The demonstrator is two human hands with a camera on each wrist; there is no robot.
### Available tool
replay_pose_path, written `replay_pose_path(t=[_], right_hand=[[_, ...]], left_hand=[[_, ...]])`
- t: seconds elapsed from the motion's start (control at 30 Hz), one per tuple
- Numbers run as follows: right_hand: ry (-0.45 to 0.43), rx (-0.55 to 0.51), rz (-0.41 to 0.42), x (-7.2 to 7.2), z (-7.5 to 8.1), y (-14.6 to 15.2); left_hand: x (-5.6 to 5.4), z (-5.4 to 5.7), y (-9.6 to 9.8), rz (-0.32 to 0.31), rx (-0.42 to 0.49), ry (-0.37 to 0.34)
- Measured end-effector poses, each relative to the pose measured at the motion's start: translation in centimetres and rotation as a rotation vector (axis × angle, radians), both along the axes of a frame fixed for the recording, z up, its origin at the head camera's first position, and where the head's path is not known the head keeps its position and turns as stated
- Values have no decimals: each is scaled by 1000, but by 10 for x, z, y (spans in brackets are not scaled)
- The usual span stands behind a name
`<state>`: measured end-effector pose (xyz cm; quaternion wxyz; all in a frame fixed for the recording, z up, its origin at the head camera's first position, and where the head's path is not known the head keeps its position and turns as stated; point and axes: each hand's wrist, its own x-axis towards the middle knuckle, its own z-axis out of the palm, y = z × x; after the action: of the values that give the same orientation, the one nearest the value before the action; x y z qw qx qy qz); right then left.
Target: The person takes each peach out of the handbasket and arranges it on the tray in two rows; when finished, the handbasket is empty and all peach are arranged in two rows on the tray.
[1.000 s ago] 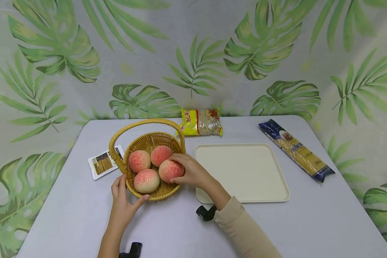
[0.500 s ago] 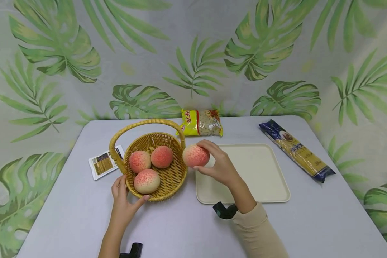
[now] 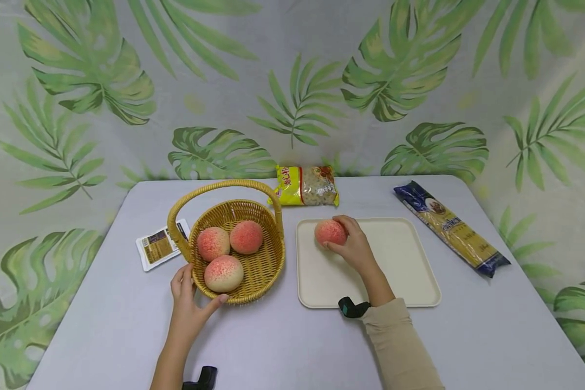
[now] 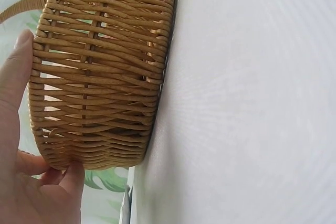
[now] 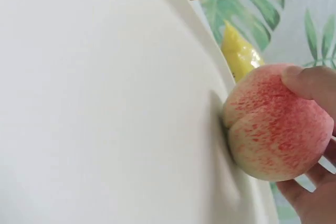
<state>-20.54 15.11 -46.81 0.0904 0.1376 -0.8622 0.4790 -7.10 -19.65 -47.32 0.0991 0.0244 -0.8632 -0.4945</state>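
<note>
Peach [image 3: 329, 233] at the ten o'clock corner of the cream tray [image 3: 395, 262], gripped in the right hand [image 3: 358, 248]; contact underneath is hard to judge. Left hand [image 3: 189, 310] holds the wicker basket [image 3: 264, 262] at seven o'clock. Looks like placing; next calls for gentle settling, then loosened fingers.

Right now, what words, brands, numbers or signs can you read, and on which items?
"anka", rest unclear: long blue-and-gold packet; its smaller print is too blurred.
Large red characters, too blurred to quote surely: yellow bag.
Small print, unreadable: white sachet.
No lettering visible: held peach, basket, tray.
</note>
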Motion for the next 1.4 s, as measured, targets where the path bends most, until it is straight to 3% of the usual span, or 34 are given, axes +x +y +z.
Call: replay_pose_path(t=[0.23,0.53,0.67,0.83,1.07,1.23,1.4], right_hand=[[-75,42,19,-6,-10,3],[-116,63,44,-6,-9,5],[-56,63,45,-1,1,4],[70,0,64,14,28,-6],[283,-61,227,36,64,-35],[338,-35,345,45,67,-58],[326,19,432,48,60,-83]], left_hand=[[0,-1,0,3,-1,1],[0,-2,0,3,9,6],[0,-2,1,6,5,4],[0,-2,1,5,2,7],[0,-1,0,3,-3,7],[1,-1,1,3,0,-4],[2,0,1,4,9,-6]])
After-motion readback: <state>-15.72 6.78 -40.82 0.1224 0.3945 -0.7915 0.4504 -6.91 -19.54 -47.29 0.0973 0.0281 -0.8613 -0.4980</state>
